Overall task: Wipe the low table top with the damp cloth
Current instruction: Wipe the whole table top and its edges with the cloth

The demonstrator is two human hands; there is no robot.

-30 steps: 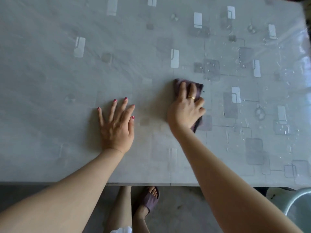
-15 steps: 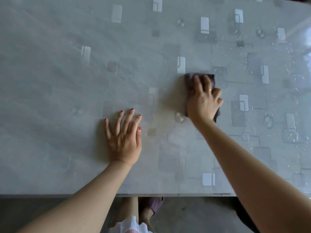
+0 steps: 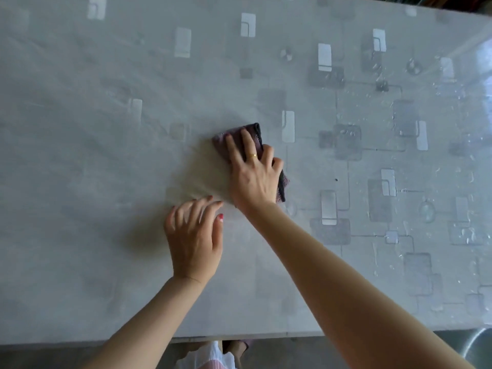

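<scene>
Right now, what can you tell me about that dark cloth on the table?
The cloth is a small dark purple rag, terry-like, with a darker edge, folded or bunched. It lies flat on the grey patterned table top, near its middle. The right hand covers most of it, fingers spread and pressing down; a ring shows on one finger. The left hand is beside it, apart from the cloth.

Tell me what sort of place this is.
Probably a home. A low table under a clear patterned plastic cover, a bare concrete-looking floor below it, and a right hand wiping with a purple cloth.
</scene>
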